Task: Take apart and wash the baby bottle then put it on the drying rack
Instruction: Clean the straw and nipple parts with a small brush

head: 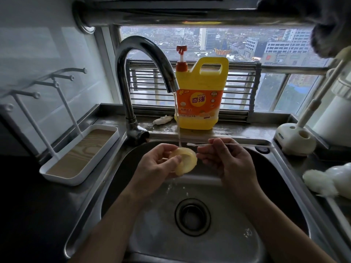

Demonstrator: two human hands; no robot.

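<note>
My left hand (154,166) holds a pale yellow, round bottle part (187,163) over the steel sink (190,234), its fingers curled round the rim. Water runs from the curved tap (146,59) onto the top of that part. My right hand (227,160) is just right of it and pinches a thin white nipple brush (201,144) that lies level, pointing left. A white drying rack (79,154) with upright pegs and a wood-look tray stands left of the sink; nothing hangs on it.
A yellow dish-soap jug (202,95) with a red pump stands on the ledge behind the sink. At the right sit a white brush holder (296,137) with a long-handled brush, and a white fluffy sponge or cloth (326,179). The drain (192,217) lies below my hands.
</note>
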